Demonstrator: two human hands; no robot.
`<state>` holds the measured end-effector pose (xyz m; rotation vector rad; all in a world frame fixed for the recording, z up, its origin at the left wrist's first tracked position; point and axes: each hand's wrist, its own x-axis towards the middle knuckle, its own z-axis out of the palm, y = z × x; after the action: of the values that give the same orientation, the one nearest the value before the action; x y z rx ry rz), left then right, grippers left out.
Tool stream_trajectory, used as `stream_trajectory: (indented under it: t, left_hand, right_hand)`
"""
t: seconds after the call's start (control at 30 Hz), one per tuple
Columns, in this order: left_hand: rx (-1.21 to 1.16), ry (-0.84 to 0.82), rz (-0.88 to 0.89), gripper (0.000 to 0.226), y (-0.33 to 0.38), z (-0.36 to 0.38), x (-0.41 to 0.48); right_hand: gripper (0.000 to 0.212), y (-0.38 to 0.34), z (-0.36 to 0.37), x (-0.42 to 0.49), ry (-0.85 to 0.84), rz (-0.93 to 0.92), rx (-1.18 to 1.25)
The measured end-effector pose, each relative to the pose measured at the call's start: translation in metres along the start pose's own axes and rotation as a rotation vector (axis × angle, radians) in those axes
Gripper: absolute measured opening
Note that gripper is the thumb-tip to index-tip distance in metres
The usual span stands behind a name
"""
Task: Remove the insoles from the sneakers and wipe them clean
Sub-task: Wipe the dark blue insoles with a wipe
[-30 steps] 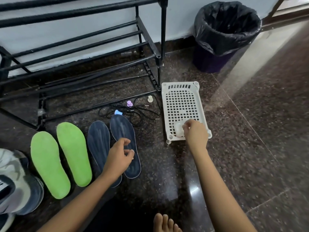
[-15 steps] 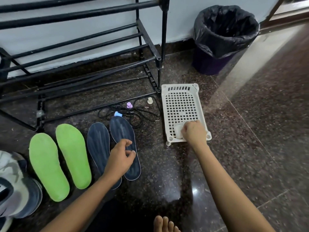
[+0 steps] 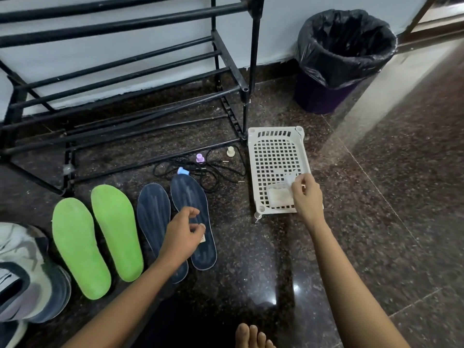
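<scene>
Now wipe point(image 3: 289, 177) between right fingers point(image 3: 298, 183)

A: What I see: two green insoles point(image 3: 96, 239) and two dark blue insoles point(image 3: 175, 222) flat on floor, side by side, toes toward the rack.

B: Sneakers?

A: One grey-white sneaker point(image 3: 23, 275) far left. White wipe point(image 3: 289, 179) pinched up above its pack point(image 3: 278, 195).

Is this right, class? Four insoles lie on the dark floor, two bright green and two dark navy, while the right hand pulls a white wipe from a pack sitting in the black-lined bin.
One detail is wrong. The head view shows the wipe pack sitting on the white perforated plastic tray, not in the black-lined bin. The right hand does pull a white wipe, and the two bright green insoles and two dark navy insoles lie on the floor.
</scene>
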<state>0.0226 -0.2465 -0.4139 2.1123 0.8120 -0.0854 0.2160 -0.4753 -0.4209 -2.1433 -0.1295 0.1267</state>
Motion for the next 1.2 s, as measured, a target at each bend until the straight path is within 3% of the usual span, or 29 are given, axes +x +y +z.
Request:
stream_trajectory:
  t: [0.07,0.2,0.3,0.4,0.47,0.6,0.73,0.8,0.93,1.07,1.2]
  left_hand:
    - [-0.023,0.010,-0.016,0.031,0.000,-0.003,0.002]
    - [-0.093,0.050,-0.093,0.032,-0.005,-0.013,0.005]
    - [-0.125,0.086,-0.135,0.033,-0.009,-0.021,0.006]
    - [-0.160,0.115,-0.161,0.032,-0.009,-0.030,0.008]
    - [-0.168,0.139,-0.172,0.032,-0.010,-0.038,0.008]
    - [-0.186,0.173,-0.176,0.031,-0.010,-0.051,0.006]
    - [-0.203,0.183,-0.159,0.031,-0.004,-0.062,0.004]
    - [-0.207,0.192,-0.144,0.032,0.000,-0.069,0.002]
    - [-0.230,0.214,-0.104,0.031,0.008,-0.091,-0.002]
    - [-0.273,0.251,-0.089,0.030,0.013,-0.110,-0.009]
    - [-0.292,0.260,-0.093,0.029,0.013,-0.115,-0.018]
  right_hand:
    - [0.017,-0.012,-0.001,-0.005,-0.021,0.106,0.262]
    - [0.006,-0.046,0.012,-0.024,-0.201,0.468,1.011]
    - [0.015,-0.060,0.033,-0.046,-0.351,0.674,1.216]
    - [0.022,-0.057,0.068,-0.071,-0.541,0.780,1.009]
    - [0.020,-0.051,0.099,-0.090,-0.562,0.781,0.769]
    - [0.013,-0.036,0.138,-0.116,-0.501,0.503,0.062]
    - [0.035,-0.030,0.159,-0.130,-0.523,0.299,-0.381]
    - [0.033,-0.033,0.159,-0.130,-0.530,0.236,-0.424]
    - [0.014,-0.050,0.150,-0.124,-0.501,0.236,-0.249]
    - [0.043,-0.047,0.160,-0.128,-0.629,0.305,-0.406]
    - [0.040,-0.040,0.174,-0.141,-0.612,0.308,-0.542]
